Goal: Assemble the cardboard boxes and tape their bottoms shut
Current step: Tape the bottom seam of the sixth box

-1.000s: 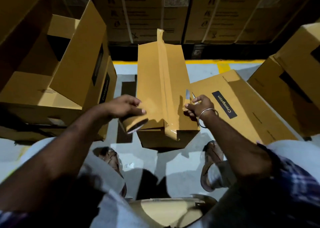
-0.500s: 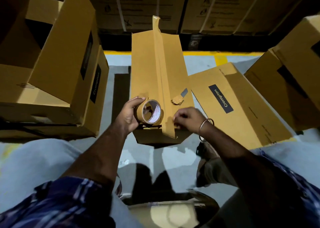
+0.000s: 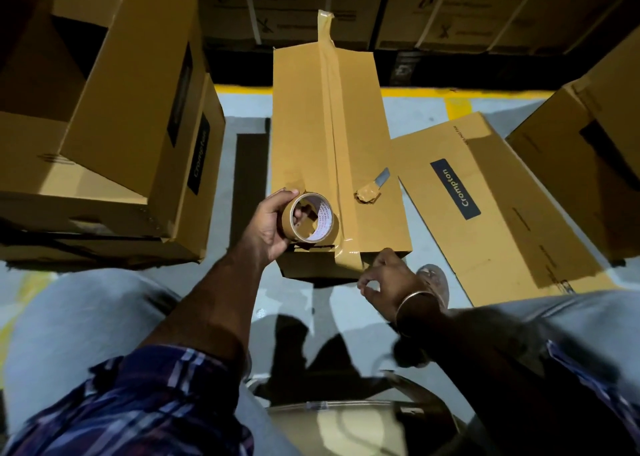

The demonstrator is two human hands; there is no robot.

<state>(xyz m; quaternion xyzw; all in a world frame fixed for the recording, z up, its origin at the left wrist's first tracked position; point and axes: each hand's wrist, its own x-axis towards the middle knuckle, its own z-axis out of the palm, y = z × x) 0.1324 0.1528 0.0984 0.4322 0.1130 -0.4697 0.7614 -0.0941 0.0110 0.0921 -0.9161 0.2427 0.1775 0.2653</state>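
Note:
A long cardboard box [image 3: 301, 126] stands on the floor in front of me, bottom side up. A strip of brown tape [image 3: 332, 109] runs along its centre seam and folds over the near edge. My left hand [image 3: 266, 227] grips a roll of brown tape [image 3: 310, 221] over the box's near left corner. My right hand [image 3: 388, 279] is at the box's near right corner, below the folded tape end, fingers curled and holding nothing I can see. A small blade with a tape-wrapped handle [image 3: 372, 192] lies on the box top.
A flattened Crompton box [image 3: 491, 213] lies on the floor to the right. Assembled open boxes stand at the left [image 3: 114, 126] and right [image 3: 588, 136]. Stacked cartons [image 3: 433, 5] line the back behind a yellow floor line. My knees frame the grey floor.
My left hand lifted the tape roll upright at the box's near left corner. My right hand left the blade on the box top and moved down past the near edge.

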